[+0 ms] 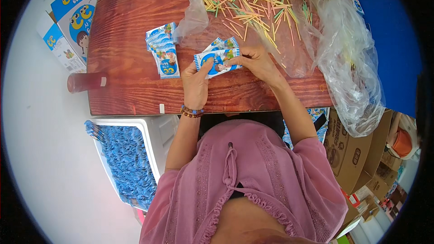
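Observation:
Small blue-and-white packets (210, 58) are held in a loose fan just above the near middle of the table. My left hand (196, 81) pinches their left end, thumb on top. From the other side my right hand (259, 65) grips the right end between thumb and fingers. The overlap hides how many packets there are. Left of my hands, a stack of similar packets (168, 58) lies spread on the wood. Beyond my right hand, many thin pastel sticks (257, 16) lie scattered on a clear plastic bag (350, 58), whose crumpled edges rise around them.
The reddish wooden table (131, 31) has a pinkish cylindrical container (86, 82) at its left edge. Blue-and-white cartons (74, 20) stand at the far left. A white bin (149, 151) full of blue packets sits below on the left. Brown cardboard boxes (348, 149) are at the right.

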`<state>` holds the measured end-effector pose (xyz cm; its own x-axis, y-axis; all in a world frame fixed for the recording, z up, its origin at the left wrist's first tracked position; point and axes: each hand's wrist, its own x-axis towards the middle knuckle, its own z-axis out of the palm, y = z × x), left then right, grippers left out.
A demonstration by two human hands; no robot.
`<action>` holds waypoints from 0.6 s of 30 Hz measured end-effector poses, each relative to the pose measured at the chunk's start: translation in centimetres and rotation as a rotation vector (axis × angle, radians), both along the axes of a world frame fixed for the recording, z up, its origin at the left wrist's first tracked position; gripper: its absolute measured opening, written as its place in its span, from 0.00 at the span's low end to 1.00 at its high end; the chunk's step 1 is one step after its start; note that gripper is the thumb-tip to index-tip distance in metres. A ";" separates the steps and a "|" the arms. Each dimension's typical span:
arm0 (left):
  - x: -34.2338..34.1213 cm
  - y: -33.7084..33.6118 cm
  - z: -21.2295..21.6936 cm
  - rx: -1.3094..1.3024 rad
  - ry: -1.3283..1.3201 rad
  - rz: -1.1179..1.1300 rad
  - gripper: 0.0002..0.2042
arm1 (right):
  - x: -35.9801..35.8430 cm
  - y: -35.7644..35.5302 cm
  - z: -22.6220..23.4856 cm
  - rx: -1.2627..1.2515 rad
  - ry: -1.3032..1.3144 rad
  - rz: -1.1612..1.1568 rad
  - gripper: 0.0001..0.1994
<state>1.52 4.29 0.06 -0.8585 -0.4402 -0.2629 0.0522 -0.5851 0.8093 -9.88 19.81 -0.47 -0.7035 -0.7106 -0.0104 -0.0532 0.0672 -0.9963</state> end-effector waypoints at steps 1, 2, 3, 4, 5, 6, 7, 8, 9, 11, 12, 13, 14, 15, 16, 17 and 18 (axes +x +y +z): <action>0.0 -0.1 -0.2 -0.006 0.002 -0.020 0.07 | 0.2 -0.1 0.5 -0.026 -0.017 -0.001 0.07; 0.0 -0.1 -0.6 -0.006 0.003 -0.020 0.07 | 0.3 -0.1 0.9 -0.052 -0.035 -0.003 0.07; 0.1 -0.1 -1.0 0.012 0.016 -0.001 0.07 | 0.4 0.0 1.5 -0.052 -0.035 -0.003 0.07; 0.0 0.0 -1.2 0.031 0.030 0.016 0.07 | 0.3 0.3 2.2 0.011 -0.013 0.007 0.07; -0.1 0.2 -1.2 0.031 0.031 0.013 0.07 | 0.2 0.5 2.5 0.076 0.008 0.017 0.07; -0.2 0.4 -1.1 0.079 0.040 0.025 0.08 | 0.2 0.5 2.2 0.076 0.009 0.014 0.07; -0.2 0.5 -1.0 0.125 0.050 0.038 0.09 | 0.2 0.6 1.6 -0.033 -0.072 -0.042 0.06; -0.3 0.5 -0.8 0.126 0.051 0.036 0.09 | 0.1 0.7 1.4 -0.143 -0.151 -0.097 0.06; -0.3 0.5 -0.7 0.124 0.052 0.039 0.09 | -0.1 1.1 1.6 -0.142 -0.150 -0.099 0.06; -0.2 0.3 -0.7 0.121 0.053 0.048 0.10 | -0.5 1.7 2.4 -0.248 -0.050 -0.044 0.09; -0.1 0.2 -0.8 0.120 0.058 0.045 0.10 | -0.5 1.7 2.9 -0.248 -0.050 -0.042 0.09; -0.2 0.2 -0.8 0.119 0.064 0.037 0.10 | -0.4 1.7 3.5 -0.172 0.114 0.023 0.10; -0.2 0.3 -0.7 0.119 0.066 0.035 0.10 | -0.3 1.7 3.9 -0.095 0.276 0.088 0.12; -0.2 0.5 -0.5 0.109 0.058 0.045 0.10 | -0.1 1.5 3.8 -0.095 0.278 0.086 0.12; -0.2 0.6 -0.5 0.100 0.051 0.051 0.10 | 0.1 1.3 3.7 -0.055 0.296 0.120 0.13; -0.2 0.7 -0.6 0.101 0.052 0.047 0.10 | 0.3 1.2 3.4 -0.015 0.314 0.154 0.15; -0.2 0.6 -0.7 0.092 0.049 0.021 0.10 | 0.3 1.0 3.1 -0.014 0.316 0.150 0.15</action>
<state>1.36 4.93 -0.67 -0.8624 -0.4340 -0.2606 0.1034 -0.6550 0.7486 -9.56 20.82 2.68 -0.5581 -0.8050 0.2014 -0.3670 0.0218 -0.9300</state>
